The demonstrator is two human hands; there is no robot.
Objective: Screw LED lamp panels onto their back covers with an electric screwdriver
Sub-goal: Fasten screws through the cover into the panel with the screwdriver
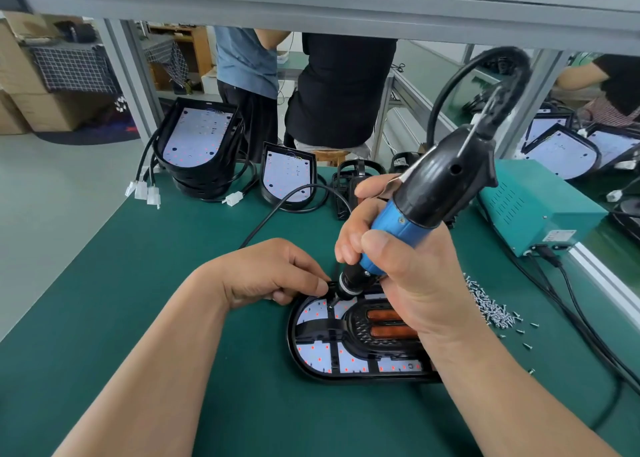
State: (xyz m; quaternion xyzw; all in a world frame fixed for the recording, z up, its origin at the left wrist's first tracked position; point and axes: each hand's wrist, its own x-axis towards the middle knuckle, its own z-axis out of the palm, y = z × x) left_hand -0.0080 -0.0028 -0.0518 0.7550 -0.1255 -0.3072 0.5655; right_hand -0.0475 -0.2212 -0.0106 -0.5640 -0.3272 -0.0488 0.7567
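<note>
A black lamp back cover (304, 359) with a white LED panel (317, 352) lies flat on the green mat (173, 283). My right hand (408, 283) grips a blue and black electric screwdriver (422, 200), tilted, its bit touching the panel near the cover's far left edge. My left hand (273, 276) rests at that same edge with fingers curled, pinching the rim beside the bit. The screw under the bit is too small to make out.
Loose screws (491, 307) lie in a pile to the right. A teal power box (533, 203) with cables stands at the right edge. Stacked lamp units (201, 145) and another unit (289, 179) stand at the back. Two people stand beyond the bench.
</note>
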